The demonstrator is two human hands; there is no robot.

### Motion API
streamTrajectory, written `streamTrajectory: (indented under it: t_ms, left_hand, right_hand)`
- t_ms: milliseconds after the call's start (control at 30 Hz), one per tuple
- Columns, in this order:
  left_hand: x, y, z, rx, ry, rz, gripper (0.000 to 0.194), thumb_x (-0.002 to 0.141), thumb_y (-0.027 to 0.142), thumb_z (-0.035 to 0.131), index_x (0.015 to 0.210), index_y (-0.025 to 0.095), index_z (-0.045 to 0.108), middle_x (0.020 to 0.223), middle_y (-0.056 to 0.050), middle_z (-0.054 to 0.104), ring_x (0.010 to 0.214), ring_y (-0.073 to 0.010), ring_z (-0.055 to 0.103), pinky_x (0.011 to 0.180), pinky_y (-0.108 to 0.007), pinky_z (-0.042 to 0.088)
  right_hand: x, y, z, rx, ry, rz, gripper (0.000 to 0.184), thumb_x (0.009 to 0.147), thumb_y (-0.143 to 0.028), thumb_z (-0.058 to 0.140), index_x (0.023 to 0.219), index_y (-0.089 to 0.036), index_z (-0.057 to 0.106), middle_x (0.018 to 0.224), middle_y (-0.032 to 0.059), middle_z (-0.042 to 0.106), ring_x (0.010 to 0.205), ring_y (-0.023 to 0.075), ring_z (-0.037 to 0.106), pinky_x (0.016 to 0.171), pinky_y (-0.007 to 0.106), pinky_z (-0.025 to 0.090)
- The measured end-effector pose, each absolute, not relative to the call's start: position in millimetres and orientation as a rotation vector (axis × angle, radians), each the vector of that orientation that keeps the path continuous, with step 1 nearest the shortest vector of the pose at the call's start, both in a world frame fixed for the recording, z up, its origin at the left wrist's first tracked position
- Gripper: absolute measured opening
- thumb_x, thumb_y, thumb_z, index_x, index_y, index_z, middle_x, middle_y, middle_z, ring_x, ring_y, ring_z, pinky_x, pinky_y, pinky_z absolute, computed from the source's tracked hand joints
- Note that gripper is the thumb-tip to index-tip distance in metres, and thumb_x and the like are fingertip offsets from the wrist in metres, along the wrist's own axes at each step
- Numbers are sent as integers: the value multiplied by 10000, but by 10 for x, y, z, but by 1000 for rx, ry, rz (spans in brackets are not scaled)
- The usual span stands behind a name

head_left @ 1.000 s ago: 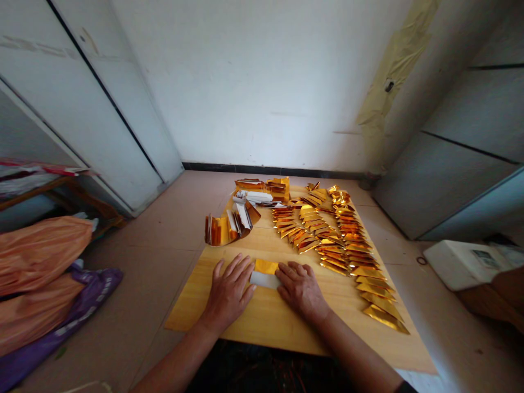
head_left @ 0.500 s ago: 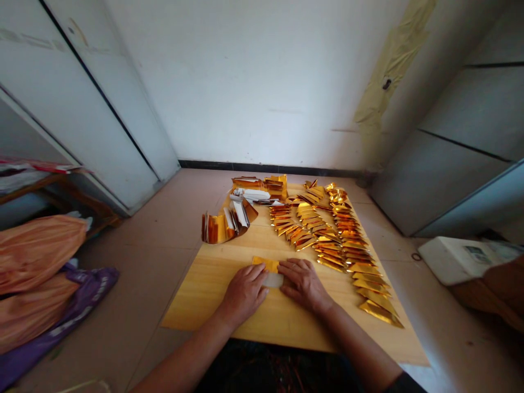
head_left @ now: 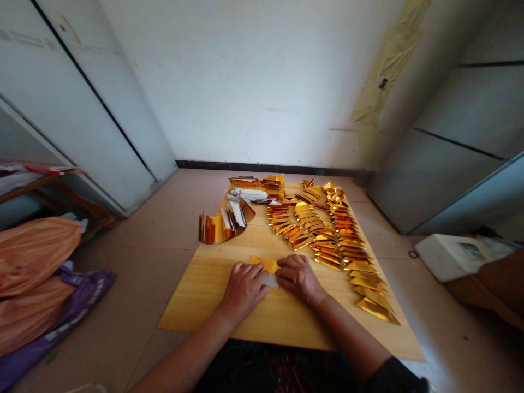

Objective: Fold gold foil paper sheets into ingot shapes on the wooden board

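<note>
While both hands work at the near middle of a wooden board [head_left: 213, 305], the left hand [head_left: 244, 291] and the right hand [head_left: 300, 279] lie palm-down and close together, their fingers curved over a piece of gold foil paper [head_left: 264, 265] backed with white paper [head_left: 270, 280]. Neither hand is clenched or lifted away. Both press on the paper from either side, though I cannot tell whether the fingers pinch its edges. The gold paper sits just below the middle of the frame, with its gold corner showing above the hands and a sliver of white showing between them. Long rows of folded gold triangles [head_left: 344, 234] run diagonally across the right half of the board, well beyond the right hand, with the lowest ones near the board's right edge. At the far end of the board stand small stacks of gold pieces [head_left: 273, 186] and a bundle of white paper [head_left: 245, 194]. A curled stack of gold and white paper [head_left: 219, 227] lies nearer, up and left of the hands. Orange sacks [head_left: 33, 256] and a purple bag [head_left: 71, 311] rest on the floor at the lower left, below a wooden shelf [head_left: 28, 188]. A white box [head_left: 448, 257] sits at the right, beside a brown object [head_left: 497, 286], and yellowed tape [head_left: 385, 65] hangs on the wall at the upper right.
</note>
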State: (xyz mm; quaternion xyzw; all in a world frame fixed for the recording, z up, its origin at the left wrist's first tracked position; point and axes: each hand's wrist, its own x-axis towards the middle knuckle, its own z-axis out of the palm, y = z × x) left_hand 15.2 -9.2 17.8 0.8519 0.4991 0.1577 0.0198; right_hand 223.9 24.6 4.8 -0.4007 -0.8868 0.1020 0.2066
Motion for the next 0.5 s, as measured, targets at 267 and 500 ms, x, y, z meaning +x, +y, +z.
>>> streamTrajectory:
  t_ms: [267, 500]
  left_hand:
    - [175, -106, 196, 2614, 1567, 504, 217, 806, 298, 607, 1017, 248, 603, 1185, -50, 623, 1027, -229, 567, 898, -430, 342]
    - [172, -112, 163, 2621, 1568, 545, 201, 827, 283, 576, 1022, 244, 600, 1174, -59, 626, 1029, -223, 567, 926, -435, 337]
  right_hand:
    - [2251, 222, 73, -1151, -2501, 418, 369, 751, -416, 698, 1088, -278, 638, 1201, 46, 576, 1060, 222, 482, 910, 377, 324]
    - [2168, 268, 56, -1209, -2414, 384, 153, 793, -373, 678, 923, -294, 698, 1058, 19, 617, 974, 187, 504, 873, 351, 320]
